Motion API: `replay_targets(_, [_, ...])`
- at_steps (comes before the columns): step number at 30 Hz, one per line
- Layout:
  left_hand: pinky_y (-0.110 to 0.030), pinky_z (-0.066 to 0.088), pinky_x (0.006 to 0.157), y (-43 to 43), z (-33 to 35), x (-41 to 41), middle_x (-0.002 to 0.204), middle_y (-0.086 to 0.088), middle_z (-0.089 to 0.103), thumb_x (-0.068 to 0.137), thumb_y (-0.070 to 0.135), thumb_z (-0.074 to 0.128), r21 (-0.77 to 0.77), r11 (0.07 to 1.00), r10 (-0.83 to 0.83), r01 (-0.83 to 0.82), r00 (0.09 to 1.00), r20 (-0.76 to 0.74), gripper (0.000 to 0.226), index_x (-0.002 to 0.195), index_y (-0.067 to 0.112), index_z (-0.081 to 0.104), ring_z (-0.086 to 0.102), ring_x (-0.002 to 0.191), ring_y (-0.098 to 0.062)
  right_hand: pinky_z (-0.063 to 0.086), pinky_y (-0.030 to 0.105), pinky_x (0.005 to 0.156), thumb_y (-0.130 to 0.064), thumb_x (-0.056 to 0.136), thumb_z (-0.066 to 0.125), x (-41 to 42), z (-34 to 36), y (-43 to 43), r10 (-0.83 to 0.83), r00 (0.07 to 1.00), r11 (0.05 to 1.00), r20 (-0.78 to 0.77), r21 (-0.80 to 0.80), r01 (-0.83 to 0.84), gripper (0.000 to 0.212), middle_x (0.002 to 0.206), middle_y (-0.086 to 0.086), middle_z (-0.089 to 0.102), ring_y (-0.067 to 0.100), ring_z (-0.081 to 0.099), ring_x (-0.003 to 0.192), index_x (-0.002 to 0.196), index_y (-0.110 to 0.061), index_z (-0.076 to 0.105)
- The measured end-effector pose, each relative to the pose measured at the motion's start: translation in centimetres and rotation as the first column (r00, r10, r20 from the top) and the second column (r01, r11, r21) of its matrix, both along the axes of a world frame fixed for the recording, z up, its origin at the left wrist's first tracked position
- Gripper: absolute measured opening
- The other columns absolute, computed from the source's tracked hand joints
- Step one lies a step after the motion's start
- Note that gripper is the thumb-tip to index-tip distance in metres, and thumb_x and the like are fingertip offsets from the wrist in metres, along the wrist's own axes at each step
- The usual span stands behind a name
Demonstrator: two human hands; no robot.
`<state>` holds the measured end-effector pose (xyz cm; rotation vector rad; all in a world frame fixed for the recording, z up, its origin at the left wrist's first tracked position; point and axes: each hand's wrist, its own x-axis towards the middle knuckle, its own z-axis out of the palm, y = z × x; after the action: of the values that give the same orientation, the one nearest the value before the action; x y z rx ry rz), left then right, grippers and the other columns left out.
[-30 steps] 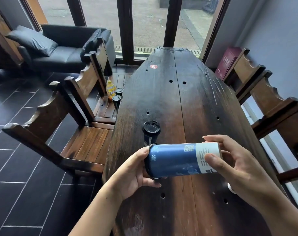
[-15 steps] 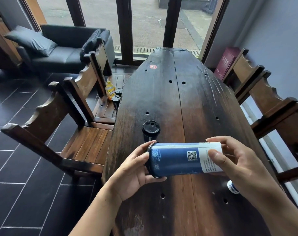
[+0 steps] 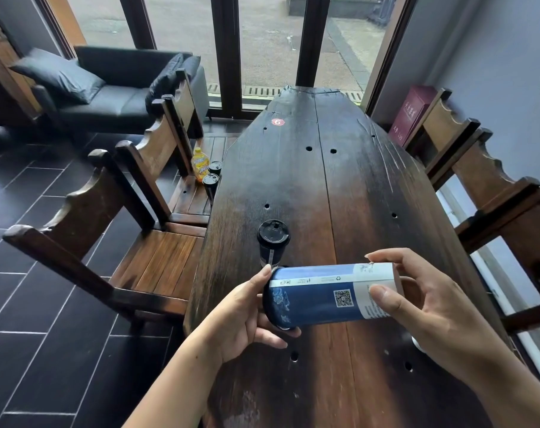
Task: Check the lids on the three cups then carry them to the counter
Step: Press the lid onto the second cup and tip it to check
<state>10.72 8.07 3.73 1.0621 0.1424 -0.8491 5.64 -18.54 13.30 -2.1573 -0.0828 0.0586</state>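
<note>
— Where are the 2 hands?
— Both forearms reach forward, bare. The left hand (image 3: 244, 316) cups the lidded end of the cup (image 3: 330, 296), thumb up, fingers curled beneath.
— And the other?
— The right hand (image 3: 429, 307) pinches its base, thumb in front, fingers behind.
</note>
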Motion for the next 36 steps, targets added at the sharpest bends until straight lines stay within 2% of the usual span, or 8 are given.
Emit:
replay_targets(5, [-0.041, 0.066, 0.063, 0.2, -0.4, -0.1, 0.136, -0.026, 0.065, 0.080, 0.061, 0.066, -0.023, 0.999, 0.048, -0.047, 0.998, 0.039, 0.072, 0.139, 0.019, 0.062, 0.065, 0.107, -0.048, 0.060, 0.029, 0.077, -0.077, 0.076, 0.055, 0.1, -0.4, -0.3, 0.029, 0.997, 1.000, -0.075, -0.005, -0.029, 0.057, 0.110, -0.016, 0.077, 0.007, 0.073, 0.102, 0.123, -0.045, 0.059])
replay_targets(10, [-0.046, 0.065, 0.070, 0.5, -0.6, -0.4, 0.128, -0.016, 0.067, 0.080, 0.047, 0.071, -0.108, 0.989, 0.116, -0.105, 0.987, 0.107, 0.057, 0.132, 0.024, 0.066, 0.068, 0.097, -0.033, 0.052, 0.013, 0.065, -0.078, 0.071, 0.055, 0.0, -0.3, -0.3, 0.001, 0.997, 1.000, -0.082, 0.010, 0.000, 0.050, 0.103, -0.019, 0.077, 0.002, 0.073, 0.096, 0.113, -0.051, 0.062])
replay_targets(17, [-0.054, 0.062, 0.084, 0.5, -0.6, 0.2, 0.142, -0.025, 0.059, 0.079, 0.046, 0.072, -0.090, 0.987, 0.143, -0.133, 0.983, 0.113, 0.066, 0.139, 0.021, 0.060, 0.066, 0.110, -0.039, 0.058, 0.025, 0.074, -0.075, 0.075, 0.056, -0.3, -0.7, -0.8, 0.029, 0.994, 1.000, -0.103, -0.004, -0.030, 0.049, 0.108, -0.020, 0.076, 0.004, 0.072, 0.103, 0.117, -0.051, 0.060])
replay_targets(20, [-0.055, 0.060, 0.086, 0.4, 0.3, 1.1, 0.131, -0.024, 0.065, 0.076, 0.047, 0.078, -0.075, 0.985, 0.165, -0.155, 0.974, 0.157, 0.069, 0.137, 0.018, 0.062, 0.068, 0.106, -0.038, 0.060, 0.038, 0.088, -0.067, 0.081, 0.063, -0.4, -1.3, -0.7, 0.061, 0.990, 0.998, -0.128, -0.007, -0.063, 0.043, 0.112, -0.017, 0.076, 0.007, 0.072, 0.106, 0.120, -0.051, 0.059])
replay_targets(23, [-0.055, 0.061, 0.084, 0.0, 1.4, 2.1, 0.117, -0.016, 0.069, 0.059, 0.058, 0.093, -0.085, 0.974, 0.226, -0.212, 0.952, 0.207, 0.091, 0.132, 0.011, 0.064, 0.070, 0.100, -0.032, 0.057, 0.044, 0.094, -0.059, 0.083, 0.069, -0.6, -1.7, -0.6, 0.112, 0.979, 0.993, -0.168, -0.009, -0.115, 0.045, 0.114, -0.012, 0.077, 0.009, 0.073, 0.106, 0.126, -0.048, 0.059])
replay_targets(27, [-0.047, 0.063, 0.077, -1.2, 3.1, 3.0, 0.114, -0.013, 0.068, 0.052, 0.060, 0.096, -0.147, 0.944, 0.325, -0.297, 0.917, 0.232, 0.110, 0.137, 0.004, 0.056, 0.067, 0.096, -0.027, 0.057, 0.047, 0.096, -0.055, 0.082, 0.072, -0.9, -2.4, 0.2, 0.150, 0.966, 0.989, -0.208, 0.029, -0.148, 0.051, 0.114, -0.008, 0.078, 0.011, 0.074, 0.104, 0.130, -0.038, 0.061])
replay_targets(32, [-0.040, 0.064, 0.079, -3.3, 4.2, 2.1, 0.118, -0.014, 0.071, 0.058, 0.049, 0.097, -0.275, 0.908, 0.385, -0.317, 0.889, 0.248, 0.097, 0.136, 0.009, 0.056, 0.073, 0.099, -0.025, 0.058, 0.047, 0.097, -0.058, 0.077, 0.074, -1.0, -3.2, 1.6, 0.093, 0.977, 0.979, -0.192, 0.196, -0.055, 0.058, 0.115, -0.005, 0.079, 0.014, 0.076, 0.105, 0.128, -0.032, 0.063])
replay_targets(36, [-0.045, 0.062, 0.091, -4.5, 3.8, 0.5, 0.136, -0.031, 0.062, 0.068, 0.040, 0.094, -0.276, 0.932, 0.310, -0.233, 0.908, 0.281, 0.091, 0.140, 0.003, 0.053, 0.067, 0.113, -0.038, 0.058, 0.047, 0.098, -0.059, 0.077, 0.075, -0.9, -3.6, 2.3, 0.065, 0.981, 0.966, -0.182, 0.258, -0.017, 0.059, 0.116, -0.005, 0.079, 0.015, 0.076, 0.106, 0.128, -0.031, 0.062])
